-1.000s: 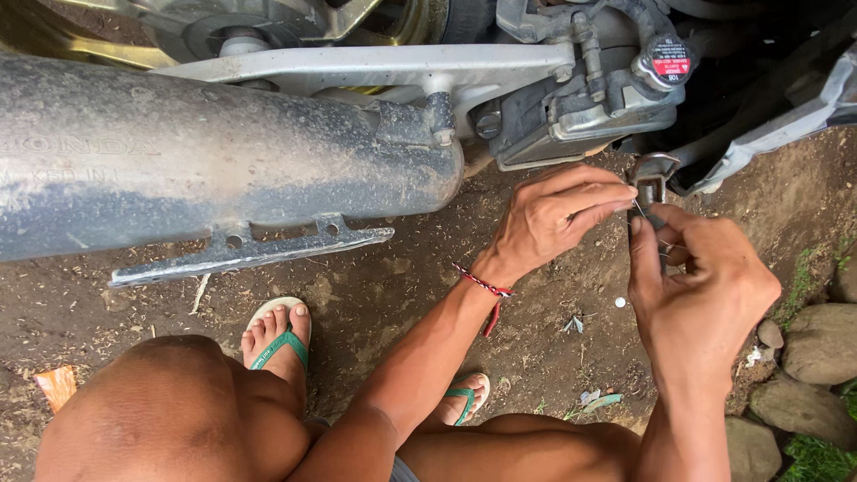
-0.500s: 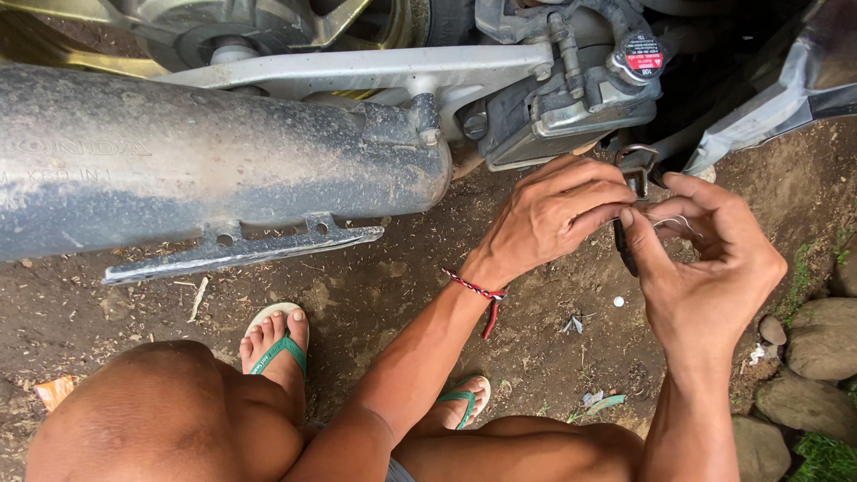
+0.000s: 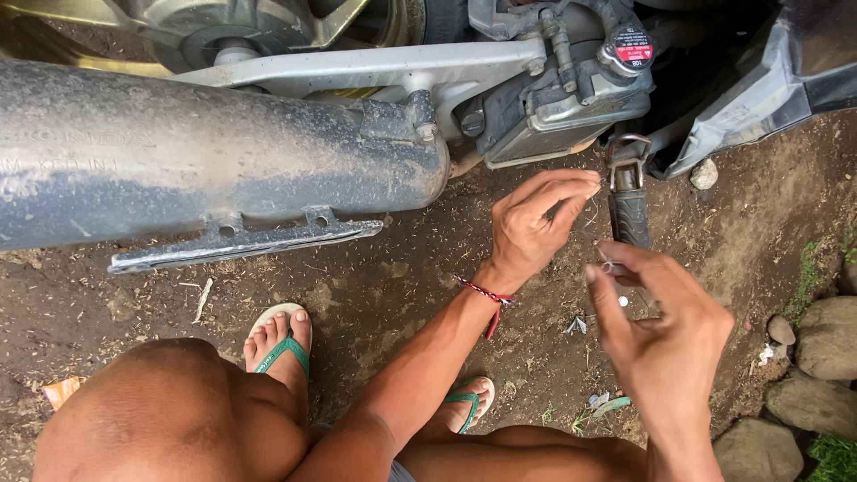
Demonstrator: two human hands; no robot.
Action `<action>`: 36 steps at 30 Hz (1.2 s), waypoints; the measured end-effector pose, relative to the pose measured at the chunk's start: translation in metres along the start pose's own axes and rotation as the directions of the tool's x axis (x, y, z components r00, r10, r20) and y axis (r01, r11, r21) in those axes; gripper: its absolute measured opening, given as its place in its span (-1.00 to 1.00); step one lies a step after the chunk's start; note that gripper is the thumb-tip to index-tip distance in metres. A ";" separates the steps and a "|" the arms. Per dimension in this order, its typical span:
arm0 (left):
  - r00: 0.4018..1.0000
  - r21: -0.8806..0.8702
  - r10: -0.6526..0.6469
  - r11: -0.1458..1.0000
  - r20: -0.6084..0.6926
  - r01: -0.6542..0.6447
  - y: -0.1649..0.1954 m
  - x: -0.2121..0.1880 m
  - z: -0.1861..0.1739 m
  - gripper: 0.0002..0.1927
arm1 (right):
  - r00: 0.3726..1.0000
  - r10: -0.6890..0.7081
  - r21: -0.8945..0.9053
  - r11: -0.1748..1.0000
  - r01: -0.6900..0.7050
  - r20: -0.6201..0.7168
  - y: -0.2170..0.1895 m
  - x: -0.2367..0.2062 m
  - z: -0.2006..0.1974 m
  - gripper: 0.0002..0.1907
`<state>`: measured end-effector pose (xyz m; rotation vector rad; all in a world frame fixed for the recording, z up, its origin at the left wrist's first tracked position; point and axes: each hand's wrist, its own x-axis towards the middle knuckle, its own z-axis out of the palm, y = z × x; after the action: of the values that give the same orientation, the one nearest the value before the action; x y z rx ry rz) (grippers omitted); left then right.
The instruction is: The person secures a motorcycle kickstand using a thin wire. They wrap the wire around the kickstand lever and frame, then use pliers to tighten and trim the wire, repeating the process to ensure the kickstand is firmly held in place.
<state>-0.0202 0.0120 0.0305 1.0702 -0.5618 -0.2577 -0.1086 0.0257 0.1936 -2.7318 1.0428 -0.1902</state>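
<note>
One tiny part pinched in right hand (image 3: pixel 665 335) fingertips (image 3: pixel 605 268), unclear.

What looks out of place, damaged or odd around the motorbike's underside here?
Nothing looks broken. The exhaust pipe is coated in dust and dried mud, and bits of litter lie on the dirt. The left hand hovers by the black footpeg; the right hand pinches a small metal piece.
</note>
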 end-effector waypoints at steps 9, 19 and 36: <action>0.997 0.053 0.076 0.996 0.023 -0.077 0.001 0.000 0.008 -0.81 | 0.981 -0.024 -0.069 0.998 0.011 -0.190 0.032 -0.014 -0.008 -0.89; 0.997 0.045 0.062 0.997 0.038 -0.063 0.003 0.003 0.010 -0.84 | 0.946 -0.220 -0.407 0.907 0.109 -0.237 0.021 -0.002 -0.010 -0.89; 0.999 0.141 0.048 0.989 0.025 -0.052 -0.004 -0.002 0.023 -0.82 | 0.887 -0.425 -0.425 0.847 0.319 -0.181 0.051 0.016 0.009 -0.98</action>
<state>-0.0346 -0.0061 0.0347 1.1903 -0.6330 -0.1877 -0.1279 -0.0206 0.1732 -3.3328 0.6315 -0.4783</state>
